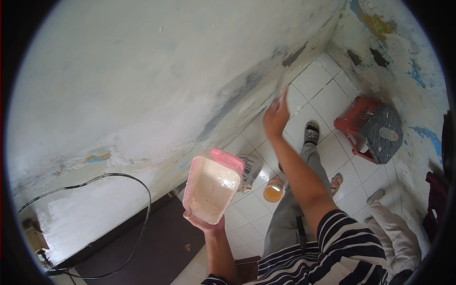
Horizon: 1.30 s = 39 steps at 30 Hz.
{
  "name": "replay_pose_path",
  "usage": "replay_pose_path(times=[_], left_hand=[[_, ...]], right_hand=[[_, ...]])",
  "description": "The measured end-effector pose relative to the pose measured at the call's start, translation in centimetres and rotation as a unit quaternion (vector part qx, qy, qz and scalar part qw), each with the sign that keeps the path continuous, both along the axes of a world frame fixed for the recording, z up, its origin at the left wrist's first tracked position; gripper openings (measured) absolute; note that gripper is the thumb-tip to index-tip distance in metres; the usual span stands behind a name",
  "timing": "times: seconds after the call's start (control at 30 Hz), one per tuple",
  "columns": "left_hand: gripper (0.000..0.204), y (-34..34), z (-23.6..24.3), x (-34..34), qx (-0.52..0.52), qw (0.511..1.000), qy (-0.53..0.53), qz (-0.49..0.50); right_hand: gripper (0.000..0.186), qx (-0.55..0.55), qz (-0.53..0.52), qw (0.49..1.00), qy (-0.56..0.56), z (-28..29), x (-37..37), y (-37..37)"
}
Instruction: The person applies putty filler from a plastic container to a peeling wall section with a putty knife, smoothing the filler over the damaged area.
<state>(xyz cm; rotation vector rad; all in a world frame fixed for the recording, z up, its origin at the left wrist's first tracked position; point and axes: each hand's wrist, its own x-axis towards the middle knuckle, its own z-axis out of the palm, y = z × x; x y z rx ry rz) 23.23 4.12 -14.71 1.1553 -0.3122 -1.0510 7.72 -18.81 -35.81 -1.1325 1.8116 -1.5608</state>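
Note:
My left hand grips the lower end of a pink plastic tub, tilted so its inside shows. Smooth off-white paste coats the tub's inside. Out in front, my right hand is raised close to the lower part of the wall, its fingers closed. Motion smears that hand and a thin shape at its fingertips, so I cannot make out what it holds. Whitish patches, grey stains and flaked paint mark the wall.
A red step stool with a grey top lies tipped by the right wall. On the tiled floor stand a printed white bag and a jar of amber colour. A black cable loops above a dark brown surface at left.

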Motion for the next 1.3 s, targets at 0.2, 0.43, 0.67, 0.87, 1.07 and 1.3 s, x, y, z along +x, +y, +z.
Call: replay_pose_path(times=[0.2, 0.43, 0.67, 0.87, 1.07, 1.3], left_hand=[[0.089, -0.9, 0.0, -1.6, -0.007, 1.000, 0.008, 0.007], [0.089, -0.3, 0.8, -0.6, 0.004, 1.000, 0.030, -0.003], [0.088, -0.7, -0.4, -0.2, -0.008, 1.000, 0.025, 0.000], [0.086, -1.2, 0.3, -1.2, -0.009, 0.999, 0.027, 0.017], [0.084, -1.0, 0.8, -1.2, -0.007, 1.000, 0.027, 0.002], [0.083, -0.4, -0.1, -0.6, -0.006, 1.000, 0.016, 0.011]], right_hand=[[0.067, 0.063, 0.026, 0.997, -0.034, 1.3, 2.9, -5.7], [0.061, 0.184, 0.279, 0.934, -0.129, 2.6, 8.6, 9.3], [0.058, 0.033, -0.052, 0.998, 0.029, -0.3, -4.6, -5.5], [0.067, 0.140, 0.114, 0.983, 0.023, -0.8, 1.6, -3.2], [0.057, 0.136, 0.202, 0.969, -0.034, -1.0, 6.1, 8.9], [0.051, 0.111, -0.022, 0.993, -0.039, -0.4, -5.3, -6.0]])
